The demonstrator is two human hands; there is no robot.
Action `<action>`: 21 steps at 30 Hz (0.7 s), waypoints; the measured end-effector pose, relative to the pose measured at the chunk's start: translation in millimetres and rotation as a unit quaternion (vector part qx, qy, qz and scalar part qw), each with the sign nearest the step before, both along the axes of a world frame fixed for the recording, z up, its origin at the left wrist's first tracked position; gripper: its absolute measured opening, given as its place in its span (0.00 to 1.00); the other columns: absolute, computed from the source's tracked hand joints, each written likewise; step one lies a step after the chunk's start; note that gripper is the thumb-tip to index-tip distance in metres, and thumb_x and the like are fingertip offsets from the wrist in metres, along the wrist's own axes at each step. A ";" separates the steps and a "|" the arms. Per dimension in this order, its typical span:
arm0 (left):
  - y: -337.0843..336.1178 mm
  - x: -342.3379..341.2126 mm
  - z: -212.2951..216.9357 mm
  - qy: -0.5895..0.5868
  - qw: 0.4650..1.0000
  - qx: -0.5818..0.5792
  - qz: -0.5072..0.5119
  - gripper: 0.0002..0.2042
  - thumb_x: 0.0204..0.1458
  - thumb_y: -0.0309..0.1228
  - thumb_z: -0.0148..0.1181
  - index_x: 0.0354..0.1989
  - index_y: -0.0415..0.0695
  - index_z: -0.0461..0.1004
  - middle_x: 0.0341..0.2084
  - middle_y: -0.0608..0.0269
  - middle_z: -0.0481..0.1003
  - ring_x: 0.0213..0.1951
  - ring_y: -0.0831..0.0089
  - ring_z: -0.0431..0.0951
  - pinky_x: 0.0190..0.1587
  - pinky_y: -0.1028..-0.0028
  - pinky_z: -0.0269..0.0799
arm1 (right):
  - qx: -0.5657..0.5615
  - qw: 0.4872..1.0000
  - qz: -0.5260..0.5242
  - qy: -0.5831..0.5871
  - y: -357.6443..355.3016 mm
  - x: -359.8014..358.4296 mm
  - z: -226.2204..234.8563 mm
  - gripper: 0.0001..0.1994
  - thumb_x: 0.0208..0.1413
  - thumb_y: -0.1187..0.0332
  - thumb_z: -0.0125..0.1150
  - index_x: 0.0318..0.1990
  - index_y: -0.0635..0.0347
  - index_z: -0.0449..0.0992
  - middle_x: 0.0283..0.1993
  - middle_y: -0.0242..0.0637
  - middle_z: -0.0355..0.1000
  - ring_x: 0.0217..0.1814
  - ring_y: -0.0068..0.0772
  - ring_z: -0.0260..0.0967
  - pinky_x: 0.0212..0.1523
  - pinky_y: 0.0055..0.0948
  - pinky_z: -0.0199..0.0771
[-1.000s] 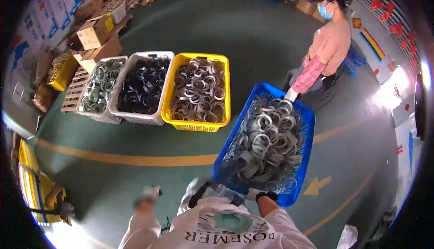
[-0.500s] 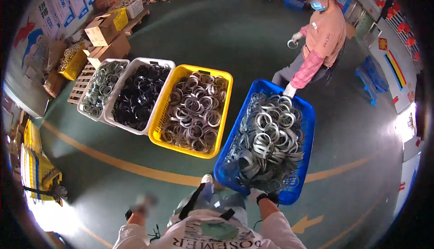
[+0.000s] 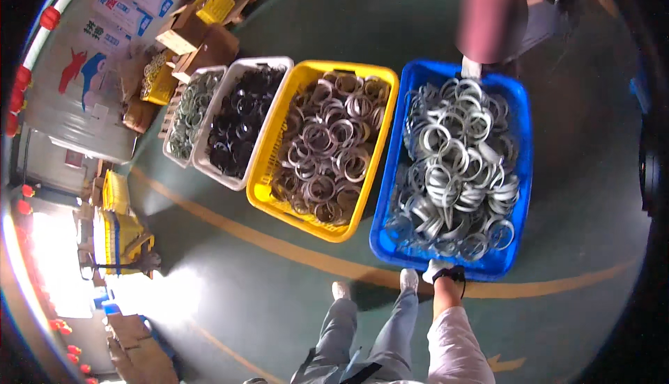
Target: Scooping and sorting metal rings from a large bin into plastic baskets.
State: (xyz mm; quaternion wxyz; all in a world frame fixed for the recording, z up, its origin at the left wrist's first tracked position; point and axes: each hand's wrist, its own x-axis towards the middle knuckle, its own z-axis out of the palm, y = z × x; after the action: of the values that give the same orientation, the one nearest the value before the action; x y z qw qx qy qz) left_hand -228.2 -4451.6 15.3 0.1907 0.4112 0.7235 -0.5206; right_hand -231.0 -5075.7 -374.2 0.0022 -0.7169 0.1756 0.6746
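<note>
A gloved right hand (image 3: 437, 270) grips a blue basket (image 3: 524, 154) of metal rings (image 3: 440, 183) by its near rim. The left hand's state cannot be told.

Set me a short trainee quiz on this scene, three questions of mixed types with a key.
1. True or false: the yellow basket stands between the blue basket and a white basket.

2. Which end of the blue basket does the person's right hand touch?
A) the end nearest the person
B) the end farthest from the person

3. What is piled in the blue basket?

Key:
1. True.
2. A.
3. Pale, silvery rings.
</note>
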 end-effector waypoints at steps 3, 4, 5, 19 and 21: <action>-31.3 23.8 41.3 -0.022 0.999 0.037 -0.007 0.09 0.56 0.34 0.52 0.40 0.44 0.72 0.28 0.60 0.73 0.30 0.67 0.73 0.31 0.68 0.70 | 0.020 0.999 0.018 0.035 -16.7 9.8 -12.5 0.24 0.45 0.55 0.58 0.50 0.56 0.75 0.54 0.46 0.70 0.56 0.44 0.69 0.54 0.42 0.70; -40.6 29.9 50.2 -0.027 0.998 0.048 -0.009 0.10 0.56 0.34 0.52 0.42 0.43 0.71 0.30 0.60 0.73 0.31 0.67 0.74 0.32 0.69 0.71 | 0.026 0.999 0.015 0.029 -16.1 18.3 -13.0 0.24 0.44 0.55 0.58 0.50 0.56 0.75 0.54 0.46 0.71 0.56 0.44 0.69 0.53 0.41 0.70; -49.2 32.2 55.2 -0.028 0.998 0.052 -0.009 0.10 0.56 0.33 0.52 0.43 0.42 0.71 0.31 0.60 0.74 0.32 0.67 0.74 0.33 0.69 0.72 | 0.024 0.999 0.014 0.025 -18.6 28.8 -3.2 0.24 0.44 0.55 0.58 0.50 0.56 0.75 0.53 0.46 0.71 0.55 0.44 0.69 0.53 0.41 0.70; -128.7 -22.6 51.4 -0.119 0.987 0.014 0.105 0.15 0.54 0.32 0.56 0.48 0.39 0.71 0.35 0.56 0.76 0.35 0.66 0.77 0.38 0.68 0.75 | 0.031 0.995 0.022 -0.093 -15.4 -32.1 23.6 0.27 0.47 0.55 0.54 0.54 0.61 0.69 0.59 0.54 0.63 0.61 0.50 0.62 0.61 0.40 0.60; -126.8 -48.6 45.7 -0.150 0.979 0.016 0.138 0.15 0.54 0.31 0.57 0.48 0.39 0.71 0.35 0.56 0.76 0.35 0.66 0.77 0.38 0.68 0.75 | 0.087 0.979 -0.125 0.138 2.3 -25.7 26.9 0.19 0.49 0.56 0.52 0.43 0.61 0.77 0.48 0.54 0.72 0.54 0.52 0.68 0.55 0.40 0.66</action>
State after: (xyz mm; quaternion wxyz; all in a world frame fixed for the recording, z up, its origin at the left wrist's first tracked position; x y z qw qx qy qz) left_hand -276.8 -4578.4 61.0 0.3601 0.3838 0.7449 -0.4101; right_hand -256.7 -5073.4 -347.3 0.1244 -0.5861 0.2035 0.7743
